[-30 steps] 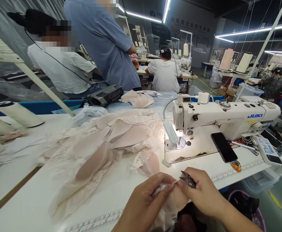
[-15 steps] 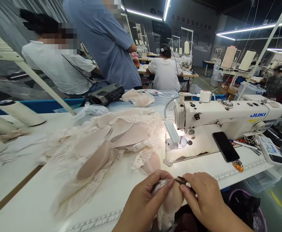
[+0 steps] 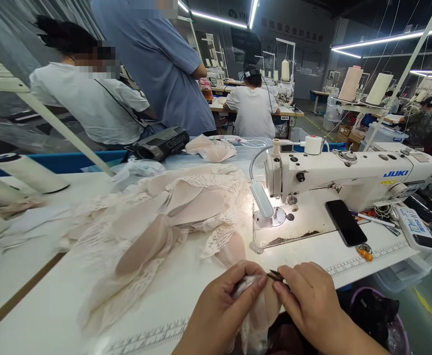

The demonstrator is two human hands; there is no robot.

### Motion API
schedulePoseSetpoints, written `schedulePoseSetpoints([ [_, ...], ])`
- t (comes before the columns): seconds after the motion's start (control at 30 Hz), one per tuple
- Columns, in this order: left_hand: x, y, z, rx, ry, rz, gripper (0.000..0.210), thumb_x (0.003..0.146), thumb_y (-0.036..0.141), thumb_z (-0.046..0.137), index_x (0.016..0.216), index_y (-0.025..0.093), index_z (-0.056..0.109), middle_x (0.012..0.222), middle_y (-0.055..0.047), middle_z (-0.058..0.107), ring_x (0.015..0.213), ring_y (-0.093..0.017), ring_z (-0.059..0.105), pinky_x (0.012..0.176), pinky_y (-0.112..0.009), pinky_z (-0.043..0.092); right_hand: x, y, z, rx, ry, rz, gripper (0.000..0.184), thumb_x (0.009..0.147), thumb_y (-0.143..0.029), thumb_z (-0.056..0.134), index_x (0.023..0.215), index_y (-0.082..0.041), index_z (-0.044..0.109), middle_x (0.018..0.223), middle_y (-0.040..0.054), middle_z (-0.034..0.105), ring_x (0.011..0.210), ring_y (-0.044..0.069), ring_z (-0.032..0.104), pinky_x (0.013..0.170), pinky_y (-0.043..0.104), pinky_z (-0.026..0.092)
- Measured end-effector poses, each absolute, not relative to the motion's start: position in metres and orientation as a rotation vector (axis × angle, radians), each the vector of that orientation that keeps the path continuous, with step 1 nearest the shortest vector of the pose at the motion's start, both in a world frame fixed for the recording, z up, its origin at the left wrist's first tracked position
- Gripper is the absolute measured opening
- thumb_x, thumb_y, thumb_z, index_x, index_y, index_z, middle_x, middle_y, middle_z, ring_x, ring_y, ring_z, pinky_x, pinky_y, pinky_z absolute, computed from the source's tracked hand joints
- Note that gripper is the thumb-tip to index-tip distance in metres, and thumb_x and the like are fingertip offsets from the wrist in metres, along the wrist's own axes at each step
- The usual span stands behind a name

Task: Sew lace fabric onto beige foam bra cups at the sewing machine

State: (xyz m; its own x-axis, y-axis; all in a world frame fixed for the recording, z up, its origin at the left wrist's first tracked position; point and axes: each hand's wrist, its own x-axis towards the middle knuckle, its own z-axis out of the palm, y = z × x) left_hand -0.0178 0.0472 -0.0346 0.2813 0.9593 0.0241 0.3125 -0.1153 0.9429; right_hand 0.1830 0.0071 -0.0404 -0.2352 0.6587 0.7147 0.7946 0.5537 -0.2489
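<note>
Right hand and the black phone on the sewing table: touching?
Apart. The head view shows the right hand at the table's near edge, pinching small snips against the lace piece; bare white tabletop lies between it and the phone.

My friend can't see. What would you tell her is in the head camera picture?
A left hand pinches a pale lace fabric piece at the table's near edge while the right hand holds small dark snips against it. Behind lie a heap of lace pieces and a white sewing machine, with a phone on its bed.
</note>
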Motion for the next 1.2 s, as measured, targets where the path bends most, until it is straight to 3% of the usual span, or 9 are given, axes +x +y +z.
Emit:
schedulePoseSetpoints([
  [0.43,-0.009,0.037,-0.008,1.440,1.279,0.887,0.025,0.088,0.049,0.072,0.086,0.025,0.074,0.079,0.004,0.074,0.077,-0.018,0.066,0.071,-0.019,0.051,0.183,0.005,-0.040,-1.152,-1.970,-0.169,0.016,0.113,-0.024,0.047,0.115,-0.017,0.061,0.076,0.0024,0.070,0.063,0.019,0.059,0.062,0.032,0.041],
  [0.87,-0.019,0.047,-0.034,1.637,1.215,0.872,0.031,0.091,0.054,0.069,0.088,0.024,0.076,0.081,0.001,0.078,0.075,-0.019,0.071,0.068,-0.020,0.056,0.179,0.005,-0.040,-1.199,-1.975,-0.295,0.020,0.114,-0.024,0.045,0.111,-0.017,0.064,0.071,0.0007,0.064,0.061,0.018,0.054,0.060,0.032,0.036],
  [1.2,-0.013,0.038,-0.012,1.497,1.262,0.920,0.019,0.085,0.043,0.076,0.084,0.024,0.079,0.080,0.001,0.078,0.078,-0.020,0.070,0.067,-0.021,0.054,0.180,0.010,-0.042,-1.184,-2.050,-0.299,0.027,0.115,-0.025,0.039,0.109,-0.017,0.064,0.069,0.0006,0.064,0.059,0.018,0.055,0.058,0.033,0.036],
])
